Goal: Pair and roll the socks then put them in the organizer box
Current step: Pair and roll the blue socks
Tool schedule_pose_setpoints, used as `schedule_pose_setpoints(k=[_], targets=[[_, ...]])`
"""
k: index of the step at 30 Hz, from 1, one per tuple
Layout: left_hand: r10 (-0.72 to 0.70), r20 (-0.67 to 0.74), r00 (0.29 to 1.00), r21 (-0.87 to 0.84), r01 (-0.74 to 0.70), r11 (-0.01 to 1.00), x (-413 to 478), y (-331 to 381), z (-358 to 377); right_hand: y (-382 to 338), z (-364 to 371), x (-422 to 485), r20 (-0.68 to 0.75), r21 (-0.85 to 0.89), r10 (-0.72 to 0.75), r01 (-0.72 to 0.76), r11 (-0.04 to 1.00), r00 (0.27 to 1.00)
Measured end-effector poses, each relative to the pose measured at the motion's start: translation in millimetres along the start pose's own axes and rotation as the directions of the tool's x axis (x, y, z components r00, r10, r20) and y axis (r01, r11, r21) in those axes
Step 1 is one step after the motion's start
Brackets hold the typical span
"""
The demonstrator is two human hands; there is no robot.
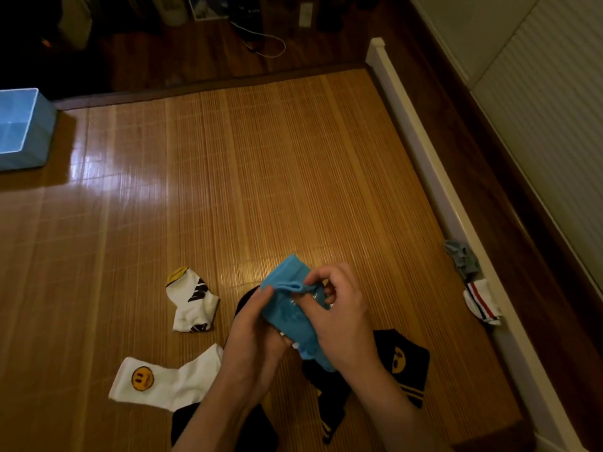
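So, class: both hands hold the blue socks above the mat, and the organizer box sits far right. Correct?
No: the head view shows the organizer box at far left, not right. The left hand and right hand do hold the blue socks above the mat.

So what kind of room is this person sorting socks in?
Likely a home bedroom: a bamboo mat lies as on a bed, edged by a white rail, with dark wood floor beyond.
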State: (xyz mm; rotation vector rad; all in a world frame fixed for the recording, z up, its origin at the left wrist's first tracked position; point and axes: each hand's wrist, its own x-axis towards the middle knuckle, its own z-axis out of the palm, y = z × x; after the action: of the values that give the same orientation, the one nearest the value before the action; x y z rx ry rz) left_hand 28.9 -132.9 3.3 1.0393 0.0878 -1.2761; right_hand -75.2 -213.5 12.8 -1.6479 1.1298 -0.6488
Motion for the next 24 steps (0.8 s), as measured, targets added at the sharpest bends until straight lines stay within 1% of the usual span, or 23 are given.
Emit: schedule_pose_setpoints(k=[3, 7, 10, 12, 17, 20, 22, 24], targets=[[-0.043, -0.001, 0.999, -0.054, 0.043, 0.998, 3, 4, 0, 0, -4, 5, 0.055, -0.01, -0.015, 0.016, 1.0, 0.998], [-0.109, -0.054, 0.993, -0.078, 0.105, 0.991, 7, 8, -1, 2, -16, 13, 0.228, 0.087, 0.072, -0.094, 0.992, 0.971], [-0.114, -0.119, 0.986, -0.084, 0.104, 0.991, 10, 14, 3, 3, -23, 19, 0.287, 0.139, 0.076, -0.12, 0.983, 0.955], [-0.104, -0.137, 0.985, -0.069, 0.095, 0.993, 13, 19, 4, 3, -27, 23, 0.317, 0.183, 0.078, -0.142, 0.973, 0.945], [-0.113, -0.069, 0.991, -0.039, 0.11, 0.993, 16, 27, 6, -1, -31, 36, 0.339, 0.213, 0.049, -0.127, 0.969, 0.939], [-0.104, -0.028, 0.994, -0.009, 0.104, 0.995, 18, 30, 5, 0, -26, 43, 0.3, 0.189, 0.051, -0.112, 0.976, 0.953], [-0.101, -0.02, 0.995, 0.014, 0.101, 0.995, 20, 31, 5, 2, -23, 45, 0.273, 0.193, 0.064, -0.12, 0.974, 0.96], [-0.097, -0.031, 0.995, 0.023, 0.098, 0.995, 21, 32, 4, 3, -22, 46, 0.298, 0.208, 0.062, -0.129, 0.97, 0.952]])
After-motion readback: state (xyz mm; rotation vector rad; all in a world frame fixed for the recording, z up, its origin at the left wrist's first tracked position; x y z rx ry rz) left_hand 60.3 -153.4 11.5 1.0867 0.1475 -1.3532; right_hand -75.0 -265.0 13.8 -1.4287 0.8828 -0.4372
